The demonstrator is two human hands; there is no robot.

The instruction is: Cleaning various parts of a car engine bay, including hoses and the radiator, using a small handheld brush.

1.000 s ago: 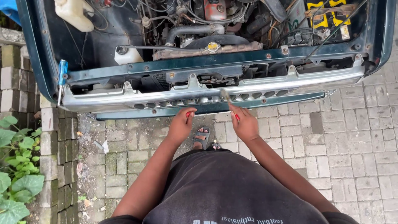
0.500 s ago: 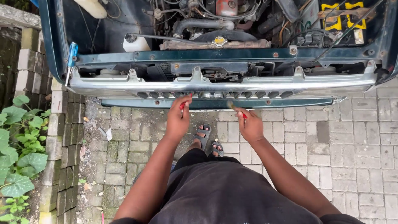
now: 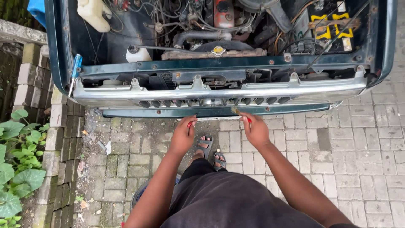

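head view | since a second ago both hands have moved up to the green lower panel (image 3: pixel 219 111) under the chrome bumper (image 3: pixel 219 92) | left hand (image 3: pixel 184 137) closed on red-handled tool (image 3: pixel 190 124) | right hand (image 3: pixel 254 130) closed on small brush (image 3: pixel 236 111), bristles touching panel

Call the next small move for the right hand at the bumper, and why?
Probably ease the right hand forward so the small brush in its grip meets the chrome bumper. The bristle tip sits just below the slotted section, seemingly short of it. The left hand holds a red-handled tool near the lower green panel, not blocking.
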